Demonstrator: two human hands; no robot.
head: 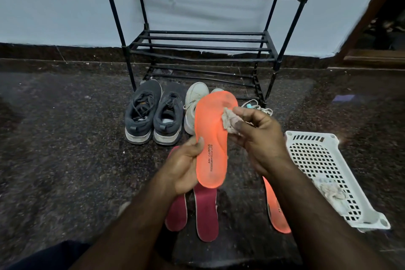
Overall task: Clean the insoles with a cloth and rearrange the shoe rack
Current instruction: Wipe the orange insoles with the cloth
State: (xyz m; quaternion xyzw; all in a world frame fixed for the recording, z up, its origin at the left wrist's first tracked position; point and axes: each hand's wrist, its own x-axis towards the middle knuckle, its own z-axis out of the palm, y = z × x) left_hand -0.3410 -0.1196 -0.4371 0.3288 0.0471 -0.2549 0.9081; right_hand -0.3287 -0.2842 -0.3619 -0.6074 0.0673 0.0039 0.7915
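Orange insole: gripped at its heel end by the left hand, raised above two maroon insoles on the floor. Crumpled cloth: pinched in the right hand, pressed against the insole's forefoot. Black shoe rack: against the wall, behind grey sneakers.

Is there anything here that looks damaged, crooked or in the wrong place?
One thing: on the rack, the front bar of the middle shelf sags and bends instead of running straight like the others. Shoes and insoles lie on the floor, but that fits the cleaning. Nothing looks spilled.
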